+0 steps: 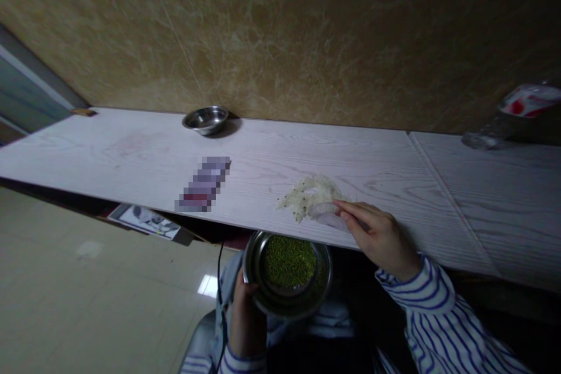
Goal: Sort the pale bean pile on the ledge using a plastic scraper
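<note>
My left hand (248, 318) grips the side of a metal bowl (324, 277) just below the front edge of the table. Small green beans (289, 260), like mung beans, cover the bowl's bottom. Between the thumb and fingers of my right hand (385, 239) is a thin, see-through round piece (329, 216), which looks like a plastic lid. It is tilted low at the near side of a spread of white grains (322, 186) resembling rice. Several dark specks lie among the grains, mostly on the left. The bowl sits below and left of the lid.
A second metal bowl (205, 121) stands by the wall on the white wooden table (372, 158). Nearer the front lies a blurred-out flat rectangular object (204, 184). A clear plastic bottle (511, 114) with a red and white label is at the right. Under the tabletop, an open drawer (151, 222) juts out.
</note>
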Demonstrator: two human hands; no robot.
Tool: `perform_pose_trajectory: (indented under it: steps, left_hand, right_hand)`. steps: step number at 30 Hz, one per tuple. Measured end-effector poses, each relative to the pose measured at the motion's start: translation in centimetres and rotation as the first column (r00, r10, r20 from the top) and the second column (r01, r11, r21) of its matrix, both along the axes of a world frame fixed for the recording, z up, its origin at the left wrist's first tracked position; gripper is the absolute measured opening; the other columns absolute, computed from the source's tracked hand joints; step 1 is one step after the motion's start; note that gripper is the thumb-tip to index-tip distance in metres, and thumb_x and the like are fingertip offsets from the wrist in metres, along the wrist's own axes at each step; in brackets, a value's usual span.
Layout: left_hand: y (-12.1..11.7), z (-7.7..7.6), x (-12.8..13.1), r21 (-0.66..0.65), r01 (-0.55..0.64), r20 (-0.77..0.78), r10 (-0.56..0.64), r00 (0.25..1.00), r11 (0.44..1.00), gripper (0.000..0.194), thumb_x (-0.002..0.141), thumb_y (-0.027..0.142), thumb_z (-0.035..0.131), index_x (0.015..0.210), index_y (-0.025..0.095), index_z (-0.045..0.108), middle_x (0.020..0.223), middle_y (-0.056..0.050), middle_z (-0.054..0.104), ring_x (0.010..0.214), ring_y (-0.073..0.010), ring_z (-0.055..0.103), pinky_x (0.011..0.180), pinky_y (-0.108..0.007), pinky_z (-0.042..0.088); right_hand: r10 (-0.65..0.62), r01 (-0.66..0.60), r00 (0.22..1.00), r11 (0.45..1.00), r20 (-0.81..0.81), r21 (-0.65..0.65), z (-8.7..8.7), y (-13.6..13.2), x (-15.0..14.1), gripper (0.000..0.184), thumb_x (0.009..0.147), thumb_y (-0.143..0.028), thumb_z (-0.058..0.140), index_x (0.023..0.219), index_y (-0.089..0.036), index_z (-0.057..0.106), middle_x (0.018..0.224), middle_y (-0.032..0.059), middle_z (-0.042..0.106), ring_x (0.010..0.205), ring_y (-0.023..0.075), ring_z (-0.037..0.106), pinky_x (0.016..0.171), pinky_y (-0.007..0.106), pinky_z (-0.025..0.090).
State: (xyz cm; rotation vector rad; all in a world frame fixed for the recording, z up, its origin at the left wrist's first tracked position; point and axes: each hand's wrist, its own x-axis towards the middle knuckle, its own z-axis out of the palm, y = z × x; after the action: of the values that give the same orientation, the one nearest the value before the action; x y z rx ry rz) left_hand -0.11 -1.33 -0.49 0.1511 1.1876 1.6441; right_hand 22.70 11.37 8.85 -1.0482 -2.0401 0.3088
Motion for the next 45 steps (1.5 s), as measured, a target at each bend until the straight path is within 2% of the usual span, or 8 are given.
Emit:
perform_pose_trajectory:
  steps: [5,10,17,22,27,32,40,45]
  left_hand:
    - [-0.2,-0.4,0.0,0.032,-0.009,-0.005,0.009,1.000,0.999,0.052,0.065,0.032,0.073,0.116,0.024,0.076,0.113,-0.009,0.076,0.125,-0.0397,0.061,0.107,-0.050,0.048]
    - [-0.3,0.3,0.3,0.025,0.008,0.013,-0.008,1.000,1.000,0.052,0.066,0.030,0.074,0.118,0.025,0.075,0.119,-0.008,0.075,0.130,-0.0390,0.058,0.109,-0.049,0.047]
    - [-0.6,0.5,0.1,0.000,0.006,0.045,-0.006,0.999,1.000,0.055,0.062,0.033,0.076,0.116,0.025,0.074,0.123,-0.008,0.074,0.125,-0.0397,0.060,0.105,-0.049,0.049]
    - [-0.9,0.1,0.3,0.047,0.018,0.039,-0.020,0.999,0.999,0.050,0.068,0.031,0.074,0.118,0.026,0.074,0.127,-0.008,0.072,0.129,-0.0374,0.058,0.110,-0.050,0.045]
    - [-1.0,-0.6,0.7,0.044,0.001,0.054,-0.003,0.999,0.999,0.050,0.068,0.031,0.070,0.118,0.026,0.073,0.115,-0.008,0.075,0.117,-0.0365,0.065,0.098,-0.047,0.053]
    - [-0.5,-0.6,1.3,0.080,0.017,0.017,-0.018,1.000,0.997,0.048,0.066,0.031,0.074,0.114,0.025,0.075,0.113,-0.008,0.075,0.116,-0.0369,0.064,0.101,-0.046,0.051]
    - [-0.7,-0.7,2.4,0.075,-0.009,0.043,0.006,0.999,0.997,0.056,0.069,0.033,0.074,0.125,0.026,0.070,0.116,-0.007,0.073,0.110,-0.0346,0.066,0.094,-0.044,0.053]
    - [-0.3,-0.8,2.5,0.096,-0.047,0.033,0.044,0.998,0.994,0.048,0.066,0.032,0.075,0.113,0.024,0.075,0.106,-0.007,0.075,0.107,-0.0339,0.067,0.089,-0.041,0.054]
  right_hand:
    - [0.085,-0.085,0.996,0.996,-0.018,-0.007,0.0,-1.0,-0.6,0.032,0.094,-0.012,0.056,0.115,-0.024,0.077,0.096,0.0052,0.082,0.086,0.0201,0.077,0.080,0.035,0.063]
    - [0.129,-0.129,0.992,0.992,-0.008,0.006,-0.6,-1.1,-1.8,0.034,0.095,-0.011,0.055,0.117,-0.025,0.077,0.096,0.0052,0.082,0.088,0.0201,0.077,0.081,0.037,0.062]
    - [0.017,-0.017,0.999,1.000,0.039,0.014,-0.9,0.1,-2.6,0.035,0.095,-0.012,0.051,0.116,-0.022,0.078,0.102,0.0081,0.082,0.093,0.0217,0.077,0.086,0.037,0.061]
    - [-0.055,0.055,0.998,0.998,0.038,-0.001,-1.0,1.6,-2.2,0.035,0.095,-0.016,0.050,0.114,-0.021,0.078,0.101,0.0090,0.082,0.092,0.0228,0.078,0.084,0.038,0.061]
    - [-0.067,0.065,0.997,0.996,-0.033,-0.053,-0.4,2.7,-1.3,0.034,0.094,-0.022,0.051,0.114,-0.020,0.078,0.102,0.0094,0.082,0.093,0.0235,0.078,0.086,0.038,0.062]
    - [-0.113,0.102,0.988,0.989,-0.106,-0.104,0.3,4.6,-0.5,0.034,0.091,-0.026,0.054,0.114,-0.019,0.079,0.104,0.0101,0.082,0.095,0.0250,0.078,0.090,0.039,0.061]
    - [-0.162,0.140,0.969,0.982,-0.186,-0.126,-0.6,6.6,-0.7,0.038,0.091,-0.030,0.053,0.116,-0.016,0.078,0.098,0.0116,0.082,0.090,0.0245,0.077,0.083,0.038,0.062]
    - [-0.176,0.155,0.967,0.980,-0.186,-0.121,-0.9,7.1,-0.8,0.039,0.092,-0.031,0.053,0.118,-0.016,0.077,0.110,0.0142,0.081,0.096,0.0264,0.077,0.087,0.041,0.061]
